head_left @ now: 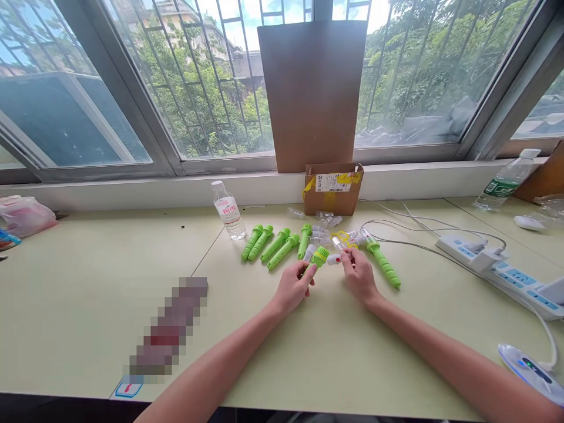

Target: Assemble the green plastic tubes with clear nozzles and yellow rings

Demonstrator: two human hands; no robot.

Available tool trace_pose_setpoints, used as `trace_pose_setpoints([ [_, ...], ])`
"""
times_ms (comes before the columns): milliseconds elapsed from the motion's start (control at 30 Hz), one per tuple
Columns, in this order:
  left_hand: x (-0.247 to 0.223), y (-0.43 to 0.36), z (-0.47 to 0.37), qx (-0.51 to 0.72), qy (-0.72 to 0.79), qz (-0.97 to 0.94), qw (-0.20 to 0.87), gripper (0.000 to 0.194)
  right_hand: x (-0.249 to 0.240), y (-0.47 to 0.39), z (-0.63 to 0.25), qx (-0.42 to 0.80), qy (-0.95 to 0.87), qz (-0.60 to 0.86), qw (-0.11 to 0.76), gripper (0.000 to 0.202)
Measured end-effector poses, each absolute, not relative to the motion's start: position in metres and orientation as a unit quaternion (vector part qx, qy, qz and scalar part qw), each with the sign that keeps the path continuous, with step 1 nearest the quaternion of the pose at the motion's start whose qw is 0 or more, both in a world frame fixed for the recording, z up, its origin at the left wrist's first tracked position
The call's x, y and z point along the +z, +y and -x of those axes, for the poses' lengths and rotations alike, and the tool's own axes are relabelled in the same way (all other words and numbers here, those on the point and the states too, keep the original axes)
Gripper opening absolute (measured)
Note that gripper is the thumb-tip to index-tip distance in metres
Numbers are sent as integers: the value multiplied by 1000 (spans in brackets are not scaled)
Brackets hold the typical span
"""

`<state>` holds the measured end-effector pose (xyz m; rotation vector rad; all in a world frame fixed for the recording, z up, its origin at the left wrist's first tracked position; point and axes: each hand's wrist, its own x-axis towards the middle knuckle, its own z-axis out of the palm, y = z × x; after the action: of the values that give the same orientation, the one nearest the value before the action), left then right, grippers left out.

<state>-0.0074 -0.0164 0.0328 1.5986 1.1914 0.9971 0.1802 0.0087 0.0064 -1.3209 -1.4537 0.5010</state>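
Note:
My left hand [293, 286] is closed round a green plastic watering spike [320, 256], its threaded top with a yellow ring pointing up and to the right. In my right hand [360, 277], thumb and fingers pinch a small clear plastic piece [338, 244]; the hand hides part of it. The two held parts are apart. Just beyond lie white valve pieces with red dots [333, 259], clear threaded pieces [319, 239] and yellow rings [341, 236]. Several green spiral spikes [283, 252] lie to the left, and a spike with a white top [384, 265] lies right of my right hand.
A small cardboard box [332, 202] stands at the window wall, with a water bottle [228, 211] to its left. Cables and a power strip [506, 273] lie on the right, near a white device [531, 373]. A blurred-out object [170, 329] lies at front left.

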Motion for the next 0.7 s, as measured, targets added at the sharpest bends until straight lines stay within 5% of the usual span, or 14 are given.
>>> trace_pose_setpoints([
  [300, 29, -20, 7, 348, 488, -775, 203, 26, 1, 14, -193, 314, -497, 547, 596, 27],
  [700, 22, -19, 14, 278, 469, -828, 131, 23, 8, -4, -189, 304, -638, 478, 521, 30],
])
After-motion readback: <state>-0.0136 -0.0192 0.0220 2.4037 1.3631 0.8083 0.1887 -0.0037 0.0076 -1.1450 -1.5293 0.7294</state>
